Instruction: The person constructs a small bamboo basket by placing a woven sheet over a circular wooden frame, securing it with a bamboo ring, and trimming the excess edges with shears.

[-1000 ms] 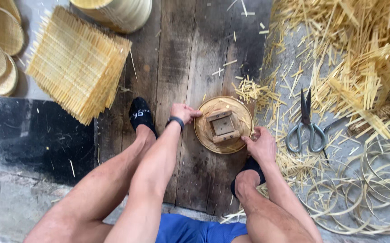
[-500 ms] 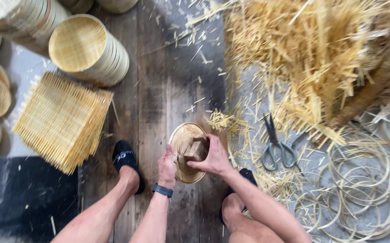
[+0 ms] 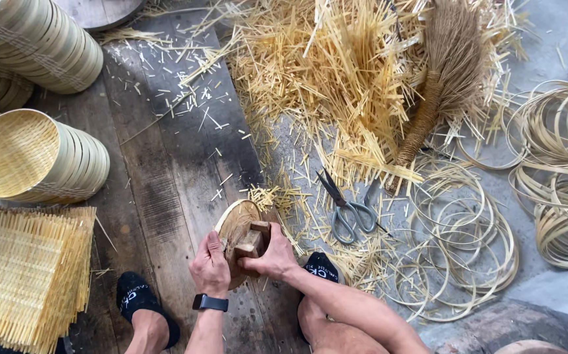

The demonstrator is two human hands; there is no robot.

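I see my left hand (image 3: 209, 264) gripping the round woven disc (image 3: 235, 226) tilted on edge on the floorboards between my feet, bracing it, while my right hand (image 3: 272, 257) clenches the wooden block (image 3: 252, 241) against its face.

Soft, even daylight fills the view. Shadows stay faint, darkest just under the hands (image 3: 241, 259). No glare. Everything looks sharp, though edges far from them bend slightly.
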